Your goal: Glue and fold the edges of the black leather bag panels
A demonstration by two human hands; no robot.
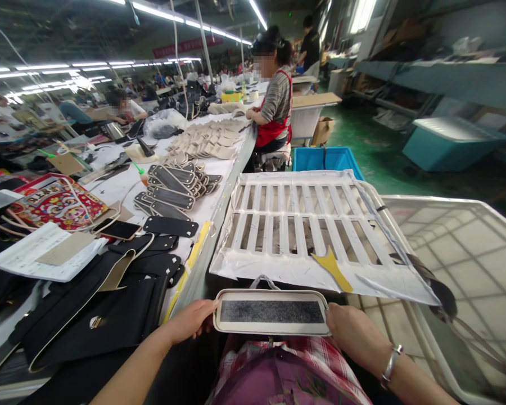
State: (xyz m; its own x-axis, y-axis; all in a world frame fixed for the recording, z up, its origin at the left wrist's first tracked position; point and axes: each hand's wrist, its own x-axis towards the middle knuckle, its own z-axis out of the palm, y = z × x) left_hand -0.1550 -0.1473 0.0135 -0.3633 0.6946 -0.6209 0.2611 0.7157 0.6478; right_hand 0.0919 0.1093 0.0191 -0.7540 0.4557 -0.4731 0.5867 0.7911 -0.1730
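Above my lap I hold a long bag panel (272, 313) level, with rounded corners, a cream border and a dark grey strip along its middle. My left hand (195, 320) is closed on its left end. At the opposite end my right hand (349, 326) grips the edge, a metal bangle on that wrist; some fingers of both hands are hidden behind the panel. Just beyond lies a white slatted rack (278, 269) covered in cloth or film, with a yellow curved piece (332, 269) on it. Black bag parts (96, 315) lie beside my left forearm.
Dark panels with pale edges (172, 197) are piled on the long table (231, 174), with beige pieces (206, 138) behind. A phone (122, 229) and papers (46, 253) lie at left. A blue bin (326, 159) and white crate (459, 205) stand right. A co-worker (274, 101) sits at the table.
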